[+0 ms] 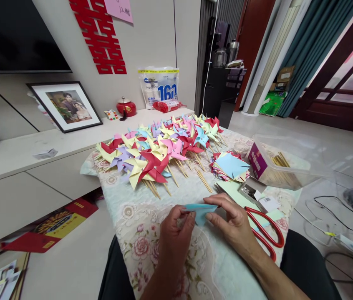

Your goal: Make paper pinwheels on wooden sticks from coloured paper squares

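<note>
A blue piece of paper (pixel 200 213) is held up between both hands near the front of the cloth-covered table. My left hand (pixel 178 229) pinches its left corner between thumb and fingers. On the other side, my right hand (pixel 231 218) has thumb and fingers closed on the paper's right edge. Red-handled scissors (pixel 266 231) lie beside my right forearm, partly over pale green paper (pixel 234 192). Beyond the hands is a stack of cut paper squares (pixel 231 165), blue on top. Loose wooden sticks (pixel 204 181) lie left of the stack.
Many finished paper pinwheels (pixel 154 166) on sticks cover the table's far left. A clear plastic box (pixel 289 175) holding sticks stands at the right, with a small opened box (pixel 250 191) before it. Behind is a white cabinet (pixel 70 143) with a framed photo (pixel 66 106).
</note>
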### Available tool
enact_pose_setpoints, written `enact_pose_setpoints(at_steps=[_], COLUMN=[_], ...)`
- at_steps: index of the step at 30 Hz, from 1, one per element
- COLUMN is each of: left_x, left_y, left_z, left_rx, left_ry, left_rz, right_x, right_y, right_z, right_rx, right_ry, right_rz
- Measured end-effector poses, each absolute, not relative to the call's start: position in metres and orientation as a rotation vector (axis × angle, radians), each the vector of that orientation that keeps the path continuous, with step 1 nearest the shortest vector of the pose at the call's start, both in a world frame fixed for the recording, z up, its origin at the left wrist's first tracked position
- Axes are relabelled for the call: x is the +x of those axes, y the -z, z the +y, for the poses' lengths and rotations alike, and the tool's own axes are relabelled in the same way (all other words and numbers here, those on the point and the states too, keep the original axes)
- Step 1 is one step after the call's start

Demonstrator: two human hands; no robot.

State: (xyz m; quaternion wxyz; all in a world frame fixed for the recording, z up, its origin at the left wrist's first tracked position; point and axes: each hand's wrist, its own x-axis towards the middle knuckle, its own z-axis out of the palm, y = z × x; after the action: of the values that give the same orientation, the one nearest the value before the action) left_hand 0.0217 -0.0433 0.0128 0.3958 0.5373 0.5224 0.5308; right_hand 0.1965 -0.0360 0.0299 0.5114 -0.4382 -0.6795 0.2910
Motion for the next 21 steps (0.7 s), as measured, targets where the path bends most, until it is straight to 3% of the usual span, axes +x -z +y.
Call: enact_pose_setpoints(at_steps=[9, 14, 21], left_x=[0.0282, 0.0257, 0.0241], left_y=[-0.0114, -0.0113, -0.0156], left_z=[-0.0473, -0.0455, -0.0414], left_rx=[0.813, 0.656, 0.554], left_ry=[-1.268, -1.268, -1.239], left_rz=[0.977, 0.991, 0.969], right_x=[0.1955, 0.1992, 0.1953], right_y=[-0.0315, -0.0316, -0.0344], right_z=[-0.0395, -0.0397, -0.0379], right_rx=[-1.167, -1.046, -0.928], right_ry=[-0.86, -0.724, -0.384], right_rz=[-1.63, -1.604, -1.971])
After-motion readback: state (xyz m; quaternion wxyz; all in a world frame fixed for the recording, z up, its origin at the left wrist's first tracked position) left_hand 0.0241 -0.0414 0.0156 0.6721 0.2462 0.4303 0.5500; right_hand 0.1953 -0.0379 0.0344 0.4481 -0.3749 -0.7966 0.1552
